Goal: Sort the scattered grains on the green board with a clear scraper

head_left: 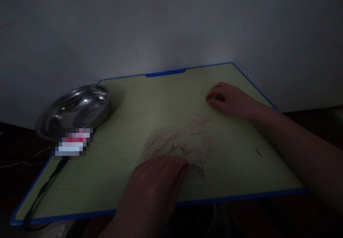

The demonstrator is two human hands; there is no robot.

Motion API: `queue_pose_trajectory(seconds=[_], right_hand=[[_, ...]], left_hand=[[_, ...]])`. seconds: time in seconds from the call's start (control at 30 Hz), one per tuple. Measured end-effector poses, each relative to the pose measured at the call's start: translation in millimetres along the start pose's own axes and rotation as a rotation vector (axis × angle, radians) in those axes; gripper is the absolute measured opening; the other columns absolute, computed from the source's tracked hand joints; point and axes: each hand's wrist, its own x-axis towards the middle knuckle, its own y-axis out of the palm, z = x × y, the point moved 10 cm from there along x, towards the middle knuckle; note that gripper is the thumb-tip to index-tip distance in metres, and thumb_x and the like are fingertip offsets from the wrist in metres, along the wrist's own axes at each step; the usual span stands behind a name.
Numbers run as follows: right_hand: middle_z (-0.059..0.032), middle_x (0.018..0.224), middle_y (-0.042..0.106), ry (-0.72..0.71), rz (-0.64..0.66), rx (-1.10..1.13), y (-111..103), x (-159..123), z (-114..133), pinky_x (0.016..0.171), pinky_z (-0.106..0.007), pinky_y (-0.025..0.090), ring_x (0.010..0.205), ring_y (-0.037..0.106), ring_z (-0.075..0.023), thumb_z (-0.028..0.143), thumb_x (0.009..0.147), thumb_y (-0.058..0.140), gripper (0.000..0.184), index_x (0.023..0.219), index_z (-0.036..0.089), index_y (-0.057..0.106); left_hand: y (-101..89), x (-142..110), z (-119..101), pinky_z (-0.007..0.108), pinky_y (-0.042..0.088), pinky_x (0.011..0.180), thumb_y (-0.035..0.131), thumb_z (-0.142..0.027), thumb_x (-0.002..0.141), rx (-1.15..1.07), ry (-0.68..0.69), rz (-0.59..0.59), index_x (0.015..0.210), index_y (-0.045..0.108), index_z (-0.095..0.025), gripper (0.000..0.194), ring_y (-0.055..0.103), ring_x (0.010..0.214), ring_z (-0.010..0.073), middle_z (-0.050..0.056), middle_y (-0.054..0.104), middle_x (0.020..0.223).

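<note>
A thin, uneven spread of small pale grains (163,139), perhaps rice, lies on the pale green table top (150,102). A few dark specks (183,147) sit among the grains. My left hand (158,184) is at the near edge of the spread, its fingers pressed together and pointing down. Whatever its fingertips may hold is hidden; a faint curved streak shows just right of them. Beyond the grains on the right, my right hand (230,100) rests by the table top with fingers curled toward the thumb. I cannot see anything clearly in that pinch.
A shiny metal basin (77,105) stands tilted at the left edge. Beside it lies a blurred-out card (72,143) on a dark strap (45,186). A small dark sliver (258,153) lies on the right. The wall (166,27) rises behind the table's blue rim (166,73).
</note>
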Motion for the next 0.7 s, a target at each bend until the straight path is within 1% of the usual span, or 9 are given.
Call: queue_pose_trajectory(seconds=[0.07,0.13,0.27,0.33,0.4,0.53,0.7], right_hand=[[-0.0101,0.098,0.059,0.003,0.001,0.002,0,0,-1,0.073,-0.036,0.051,0.071,0.061,-0.0184,0.026,0.082,0.055,0.022,0.093,0.016,0.071],[-0.0095,0.097,0.059,0.005,0.002,0.004,1,0,-2,0.073,-0.036,0.051,0.071,0.061,-0.0181,0.027,0.082,0.055,0.022,0.093,0.017,0.071],[-0.0096,0.097,0.059,0.007,0.006,0.003,1,1,-3,0.074,-0.036,0.051,0.074,0.062,-0.0191,0.028,0.082,0.055,0.022,0.093,0.017,0.071],[-0.0098,0.097,0.059,0.004,0.011,0.001,1,1,-2,0.074,-0.036,0.051,0.074,0.062,-0.0194,0.027,0.082,0.055,0.022,0.093,0.017,0.071],[-0.0095,0.097,0.059,0.002,0.017,0.002,1,1,-2,0.074,-0.036,0.052,0.073,0.062,-0.0188,0.027,0.082,0.055,0.021,0.093,0.017,0.071],[-0.0088,0.097,0.059,0.005,0.018,0.005,1,1,-3,0.073,-0.036,0.052,0.073,0.062,-0.0187,0.027,0.082,0.056,0.019,0.091,0.019,0.07],[-0.01,0.098,0.058,0.005,0.018,0.007,1,1,-1,0.074,-0.037,0.053,0.073,0.062,-0.0192,0.027,0.082,0.055,0.021,0.092,0.017,0.07]], left_hand=[[-5.3,-3,-1,0.029,0.054,0.06,0.046,-0.022,0.097,-0.02,-0.013,-0.019,0.094,0.065,-0.023,0.02,0.069,0.066,0.016,-0.001,0.073,0.078],[-6.5,-6,-3,0.028,0.053,0.062,0.046,-0.023,0.097,-0.027,-0.033,-0.025,0.097,0.065,-0.023,0.019,0.069,0.068,0.015,-0.001,0.073,0.08],[2.5,-10,-15,0.028,0.052,0.057,0.041,-0.023,0.099,-0.033,0.012,-0.011,0.091,0.065,-0.022,0.025,0.067,0.062,0.0151,-0.001,0.072,0.075],[7.2,-9,-16,0.029,0.053,0.056,0.039,-0.022,0.099,-0.016,0.016,0.0,0.089,0.065,-0.021,0.028,0.067,0.061,0.0155,-0.001,0.072,0.072],[6.1,-9,-14,0.03,0.054,0.056,0.039,-0.022,0.099,0.015,0.006,-0.019,0.09,0.065,-0.021,0.028,0.068,0.061,0.0162,0.0,0.072,0.073],[-2.6,-10,-6,0.029,0.055,0.057,0.04,-0.023,0.099,0.034,0.005,-0.06,0.091,0.065,-0.021,0.026,0.069,0.064,0.0166,0.001,0.073,0.077],[-7.4,-14,10,0.029,0.056,0.067,0.046,-0.025,0.098,0.055,-0.065,-0.046,0.1,0.065,-0.022,0.019,0.071,0.074,0.016,0.001,0.075,0.087]])
